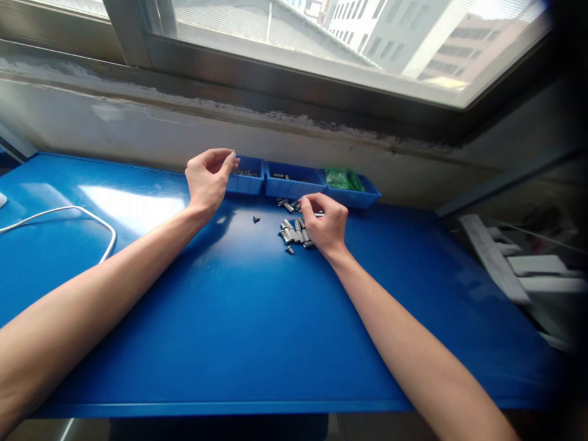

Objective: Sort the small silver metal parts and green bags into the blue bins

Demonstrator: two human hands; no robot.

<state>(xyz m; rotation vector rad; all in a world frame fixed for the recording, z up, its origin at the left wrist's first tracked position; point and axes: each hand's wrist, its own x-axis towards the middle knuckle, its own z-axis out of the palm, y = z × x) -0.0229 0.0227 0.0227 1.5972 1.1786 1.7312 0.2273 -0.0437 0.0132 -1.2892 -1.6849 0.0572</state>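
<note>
My left hand [210,177] is raised at the near side of the left blue bin [245,184], its thumb and fingertips pinched together. Whatever sits in that pinch is too small to make out. Small metal parts lie inside this bin. My right hand [327,223] is closed in a pinch over a pile of short metal cylinders [296,233] on the table; its fingertips hide what they grip. A single screw [290,250] lies at the near edge of the pile. Another small dark screw [256,218] rests apart, between my two hands.
A middle blue bin [294,187] holds a few metal pieces, and a right blue bin [353,197] holds green plastic bags [342,179]. They stand along the wall under the window. A white cable [113,236] crosses the blue table [239,343] at left.
</note>
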